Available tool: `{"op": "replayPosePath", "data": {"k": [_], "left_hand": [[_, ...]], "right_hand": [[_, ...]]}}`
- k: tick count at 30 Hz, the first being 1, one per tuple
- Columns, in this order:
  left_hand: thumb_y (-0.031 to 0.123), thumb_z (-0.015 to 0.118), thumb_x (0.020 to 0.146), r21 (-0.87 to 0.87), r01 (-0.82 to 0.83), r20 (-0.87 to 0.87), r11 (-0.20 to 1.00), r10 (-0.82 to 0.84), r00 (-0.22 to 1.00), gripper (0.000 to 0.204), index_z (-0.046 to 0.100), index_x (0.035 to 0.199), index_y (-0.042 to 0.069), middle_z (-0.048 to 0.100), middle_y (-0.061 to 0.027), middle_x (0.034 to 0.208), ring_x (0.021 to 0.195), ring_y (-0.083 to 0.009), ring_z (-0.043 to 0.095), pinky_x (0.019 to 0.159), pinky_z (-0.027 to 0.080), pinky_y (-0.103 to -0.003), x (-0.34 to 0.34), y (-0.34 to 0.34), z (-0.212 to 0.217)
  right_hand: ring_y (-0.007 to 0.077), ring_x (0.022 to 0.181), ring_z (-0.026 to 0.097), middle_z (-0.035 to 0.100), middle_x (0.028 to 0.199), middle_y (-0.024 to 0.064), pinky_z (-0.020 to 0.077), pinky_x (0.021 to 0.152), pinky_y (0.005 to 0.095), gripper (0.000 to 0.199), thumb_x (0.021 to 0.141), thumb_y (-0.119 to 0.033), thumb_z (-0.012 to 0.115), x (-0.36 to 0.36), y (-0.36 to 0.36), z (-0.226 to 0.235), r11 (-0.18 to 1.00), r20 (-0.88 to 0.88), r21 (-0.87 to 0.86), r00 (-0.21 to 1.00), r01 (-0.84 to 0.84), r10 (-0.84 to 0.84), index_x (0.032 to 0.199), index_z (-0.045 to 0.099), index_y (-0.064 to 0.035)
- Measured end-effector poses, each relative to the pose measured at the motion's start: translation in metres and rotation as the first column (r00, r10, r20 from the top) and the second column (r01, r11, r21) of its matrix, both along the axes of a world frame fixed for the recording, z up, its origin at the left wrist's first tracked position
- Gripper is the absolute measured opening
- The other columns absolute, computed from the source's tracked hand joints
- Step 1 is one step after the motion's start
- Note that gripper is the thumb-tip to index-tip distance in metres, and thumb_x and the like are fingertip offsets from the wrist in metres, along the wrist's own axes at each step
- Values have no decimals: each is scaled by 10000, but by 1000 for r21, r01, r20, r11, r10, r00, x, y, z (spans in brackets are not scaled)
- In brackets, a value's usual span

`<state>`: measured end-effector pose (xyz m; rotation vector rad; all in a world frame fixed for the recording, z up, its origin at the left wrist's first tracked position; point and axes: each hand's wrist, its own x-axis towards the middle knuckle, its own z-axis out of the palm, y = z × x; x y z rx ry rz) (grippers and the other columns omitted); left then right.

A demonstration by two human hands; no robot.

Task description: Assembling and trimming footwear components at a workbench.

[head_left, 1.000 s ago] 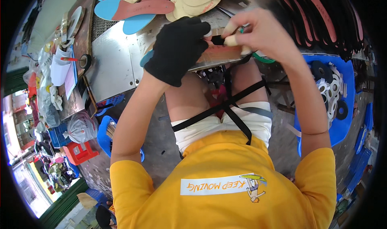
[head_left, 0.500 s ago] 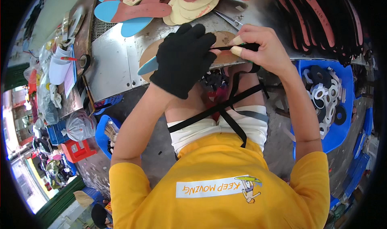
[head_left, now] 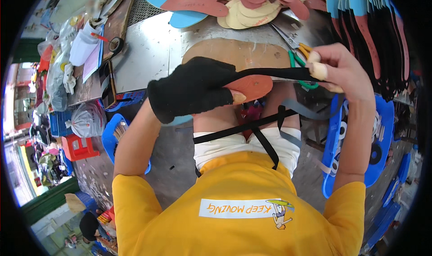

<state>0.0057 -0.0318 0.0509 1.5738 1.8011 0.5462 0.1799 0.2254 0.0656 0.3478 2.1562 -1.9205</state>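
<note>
We now draw the black strip point(head_left: 279, 72) out, leaving a free span — right hand point(head_left: 344, 70) pinching it, left hand point(head_left: 191, 89) (gloved) clasping the red insole point(head_left: 257, 87) by the near edge of the desk point(head_left: 153, 44).

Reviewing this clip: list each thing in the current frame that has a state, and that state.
Left hand: gloved, closed around the insole.
Right hand: pinching the black strip.
Insole: held, red end exposed.
Black strip: drawn nearly straight between the hands.
Grey strip: hanging in a loose curve.
Brown board: lying on the table.
Scissors: lying on the table; open or shut unclear.
Cream pieces: piled, overlapping.
Blue bin: uncovered, holding rolls.
</note>
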Motion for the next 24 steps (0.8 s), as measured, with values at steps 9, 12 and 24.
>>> {"op": "replayPosePath", "data": {"k": [9, 12, 24], "left_hand": [[188, 624, 919, 64, -798, 808, 599, 438, 394, 221, 659, 1038, 6, 657, -4, 819, 766, -70, 578, 663, 474, -259, 49, -18, -18], [209, 616, 932, 48, -923, 895, 382, 394, 209, 213, 661, 1011, 16, 628, 17, 779, 732, -47, 533, 631, 440, -237, 66, -1, -22], [194, 586, 955, 112, -992, 936, 63, 328, 127, 233, 613, 1109, 22, 609, 25, 891, 767, -49, 505, 669, 418, -220, 77, 29, -22]], "right_hand": [[9, 458, 378, 558, 688, -8, 211, 387, 174, 164, 916, -183, 625, 23, -85, -57, 757, -96, -550, 873, 354, -478, 1015, 598, -56], [6, 549, 457, 556, 681, -16, 307, 468, 159, 100, 868, -68, 664, 5, -120, -53, 783, -245, -353, 757, 512, -605, 953, 616, -47], [128, 651, 539, 561, 793, 59, 421, 574, 238, 150, 719, 12, 742, -17, -137, -47, 678, -641, 162, 599, 717, -480, 842, 656, 20]]}}
